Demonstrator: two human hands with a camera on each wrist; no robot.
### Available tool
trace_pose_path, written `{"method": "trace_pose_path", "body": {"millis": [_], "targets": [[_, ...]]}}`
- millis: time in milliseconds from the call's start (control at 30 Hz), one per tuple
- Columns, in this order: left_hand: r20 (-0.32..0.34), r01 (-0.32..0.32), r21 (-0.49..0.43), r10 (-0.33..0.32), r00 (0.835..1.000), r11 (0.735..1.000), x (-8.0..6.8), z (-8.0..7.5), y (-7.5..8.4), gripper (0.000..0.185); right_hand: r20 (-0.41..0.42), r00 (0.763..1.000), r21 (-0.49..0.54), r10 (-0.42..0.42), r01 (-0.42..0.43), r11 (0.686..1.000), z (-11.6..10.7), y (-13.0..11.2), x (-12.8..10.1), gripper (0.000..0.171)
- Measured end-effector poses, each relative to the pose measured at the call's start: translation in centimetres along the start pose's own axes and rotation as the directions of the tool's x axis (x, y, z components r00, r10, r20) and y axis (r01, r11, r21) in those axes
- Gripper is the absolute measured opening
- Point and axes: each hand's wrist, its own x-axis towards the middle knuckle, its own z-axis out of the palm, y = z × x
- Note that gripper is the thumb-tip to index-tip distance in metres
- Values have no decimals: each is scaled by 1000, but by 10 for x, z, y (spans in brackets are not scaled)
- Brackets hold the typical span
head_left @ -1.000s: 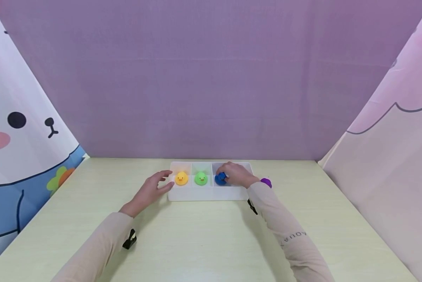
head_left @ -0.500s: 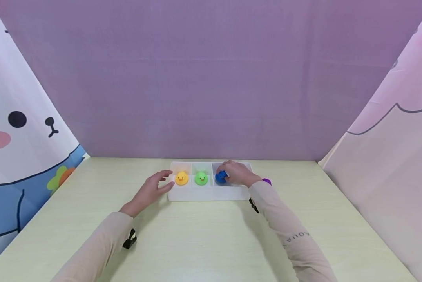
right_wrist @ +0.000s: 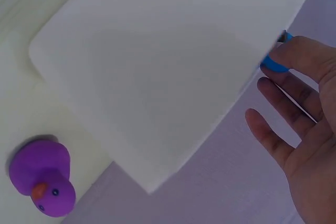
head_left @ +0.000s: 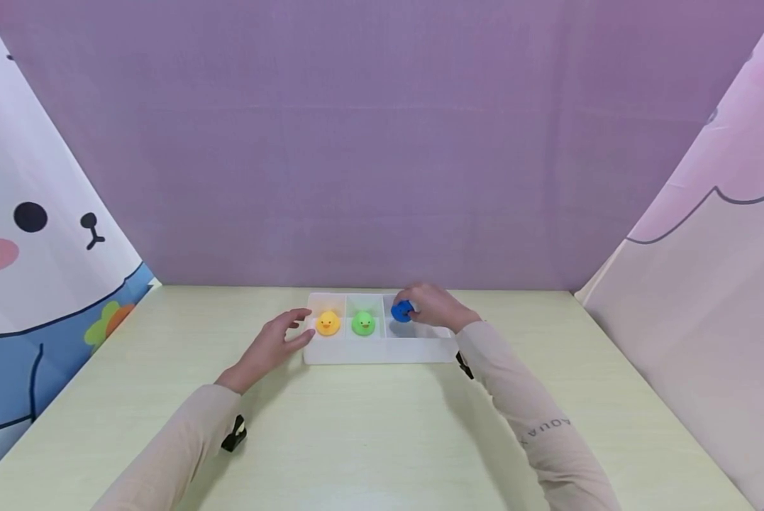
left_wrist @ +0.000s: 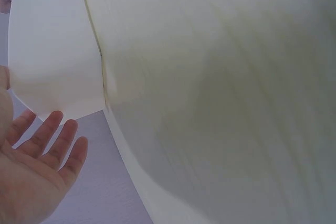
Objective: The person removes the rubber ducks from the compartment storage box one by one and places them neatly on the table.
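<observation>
the right hand (head_left: pixel 434 309) pinches the blue duck (head_left: pixel 402 311) above the tray (head_left: pixel 382 353); it looks light, soft and squashy, best held at its sides. the left hand (head_left: pixel 273 344) rests open by the tray.

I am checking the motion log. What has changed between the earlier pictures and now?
The right hand lifted the blue duck up out of the tray, toward the far rim, still pinching it. The left hand, yellow duck and green duck stayed as they were.
</observation>
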Motion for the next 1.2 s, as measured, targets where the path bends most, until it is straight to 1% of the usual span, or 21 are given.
{"method": "trace_pose_path", "body": {"millis": [100, 267, 567, 867, 1033, 1200], "targets": [[2, 0, -2, 0, 1000, 1000, 0, 0, -1, 46, -13, 1000, 2, -11, 11, 1000, -6, -1, -1, 30], [0, -7, 0, 7, 1000, 1000, -1, 0, -1, 46, -21, 1000, -4, -6, 6, 1000, -14, -2, -2, 30], [-4, -14, -4, 14, 1000, 1000, -1, 0, -1, 46, -13, 1000, 4, 6, -6, 1000, -24, 0, -11, 30], [-4, -13, 4, 13, 1000, 1000, 0, 1, -2, 46, -54, 999, 3, 6, -5, 1000, -30, 14, -23, 30], [-4, -11, 2, 11, 1000, 1000, -1, 0, -2, 46, -56, 998, 16, 24, -23, 1000, -32, 23, -33, 31], [-4, -9, -2, 9, 1000, 1000, -1, 0, -2, 46, -74, 997, 14, 20, -19, 1000, -35, 33, -43, 31]]}}
